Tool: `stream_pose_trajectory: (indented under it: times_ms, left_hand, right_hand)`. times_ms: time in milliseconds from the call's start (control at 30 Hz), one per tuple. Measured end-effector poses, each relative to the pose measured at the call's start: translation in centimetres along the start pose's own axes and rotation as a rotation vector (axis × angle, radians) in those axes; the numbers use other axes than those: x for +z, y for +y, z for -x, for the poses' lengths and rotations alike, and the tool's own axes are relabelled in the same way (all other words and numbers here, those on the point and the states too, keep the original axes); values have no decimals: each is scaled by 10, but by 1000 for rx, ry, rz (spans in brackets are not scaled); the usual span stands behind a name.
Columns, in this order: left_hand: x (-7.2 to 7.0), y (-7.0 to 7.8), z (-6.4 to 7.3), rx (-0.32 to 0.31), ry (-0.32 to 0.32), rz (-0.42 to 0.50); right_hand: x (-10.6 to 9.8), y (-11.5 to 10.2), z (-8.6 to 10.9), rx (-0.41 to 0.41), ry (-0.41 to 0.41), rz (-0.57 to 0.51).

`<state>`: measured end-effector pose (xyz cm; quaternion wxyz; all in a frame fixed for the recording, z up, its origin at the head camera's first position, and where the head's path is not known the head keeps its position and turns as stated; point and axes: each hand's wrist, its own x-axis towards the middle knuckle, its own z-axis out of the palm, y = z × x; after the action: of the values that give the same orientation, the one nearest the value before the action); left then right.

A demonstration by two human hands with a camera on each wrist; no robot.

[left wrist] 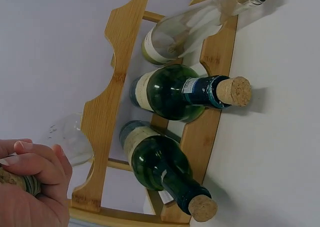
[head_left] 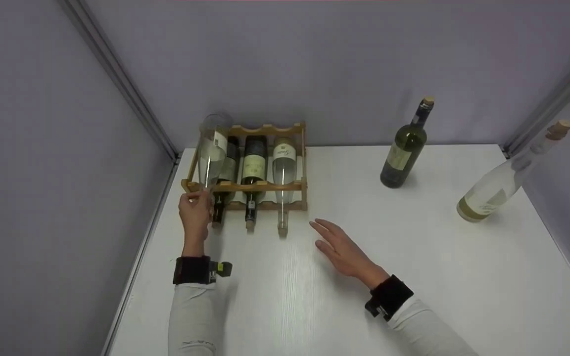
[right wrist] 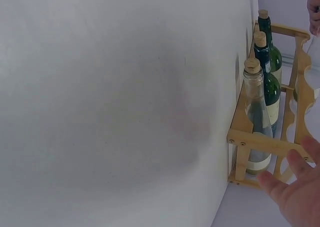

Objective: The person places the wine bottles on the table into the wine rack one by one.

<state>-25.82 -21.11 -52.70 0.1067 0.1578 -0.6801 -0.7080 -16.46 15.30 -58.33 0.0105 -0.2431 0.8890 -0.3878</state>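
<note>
My left hand (head_left: 196, 212) grips the neck of a clear glass bottle (head_left: 211, 158), its corked end (left wrist: 10, 177) partly hidden by the fingers. The bottle lies at the left end of the wooden wine rack's (head_left: 265, 186) upper level, base toward the wall; whether its weight rests on the rack I cannot tell. Below lie two dark green wine bottles (left wrist: 165, 94) and a clear bottle (head_left: 284, 170), corks facing me. Over the table, right of the rack, my right hand (head_left: 344, 252) holds nothing, its fingers extended and spread.
A green wine bottle (head_left: 403, 153) stands upright on the white table (head_left: 438, 287) right of the rack. Farther right stands a clear corked bottle (head_left: 493, 190) with a pale label. Grey walls (head_left: 339, 69) rise behind and at both sides.
</note>
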Motion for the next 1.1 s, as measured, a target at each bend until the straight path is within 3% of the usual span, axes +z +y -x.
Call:
stream_pose_trajectory:
  times_ms: [200, 633, 1100]
  left_hand:
    - [0, -7, -8, -9, -5, 51]
    - [-1, -14, -16, -134, -28, 111]
    - [-1, -20, -22, -14, 82, -342]
  right_hand:
    - [3, 0, 1, 3, -18, 4]
    - [5, -1, 2, 9, -30, 3]
    - [8, -3, 1, 17, -45, 23]
